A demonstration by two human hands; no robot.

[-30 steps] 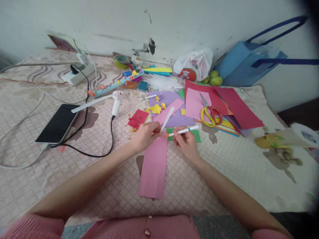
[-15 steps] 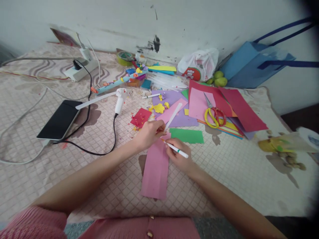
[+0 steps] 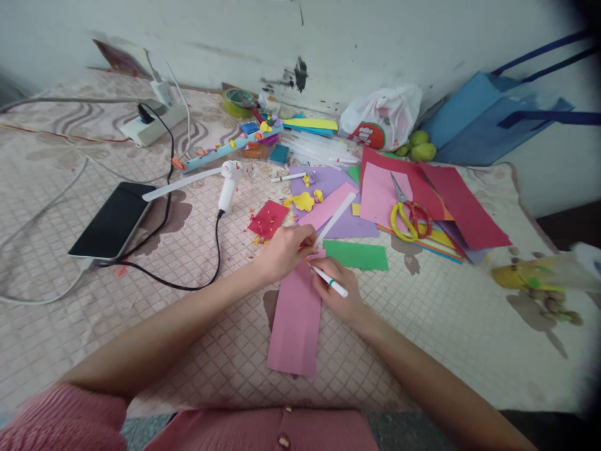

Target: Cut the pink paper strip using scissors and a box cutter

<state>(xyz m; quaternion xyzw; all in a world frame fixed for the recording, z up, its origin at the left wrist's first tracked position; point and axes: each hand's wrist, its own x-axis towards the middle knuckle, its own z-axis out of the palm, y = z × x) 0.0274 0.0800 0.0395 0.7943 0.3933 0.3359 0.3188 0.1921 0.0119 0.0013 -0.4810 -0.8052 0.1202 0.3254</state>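
Observation:
My left hand is closed in a pinch on a long, whitish stick that slants up to the right; it resembles a glue stick. A white pen with a green band is gripped in my right hand, its tip end close to my left fingertips. Something small and orange shows at that spot, too small to name. Beneath both hands lies a creased pink paper strip. Green paper lies just beyond my right hand, and a red paper piece with scraps beyond my left.
A white glue gun with its cord lies to the left, near a black-screened tablet and a power strip. Scissors rest on coloured papers at right. Behind are a plastic bag and a blue bag.
The view has shifted slightly, so the table things appear moved a little. The pen in my right hand has tilted and shifted slightly; both hands keep their holds.

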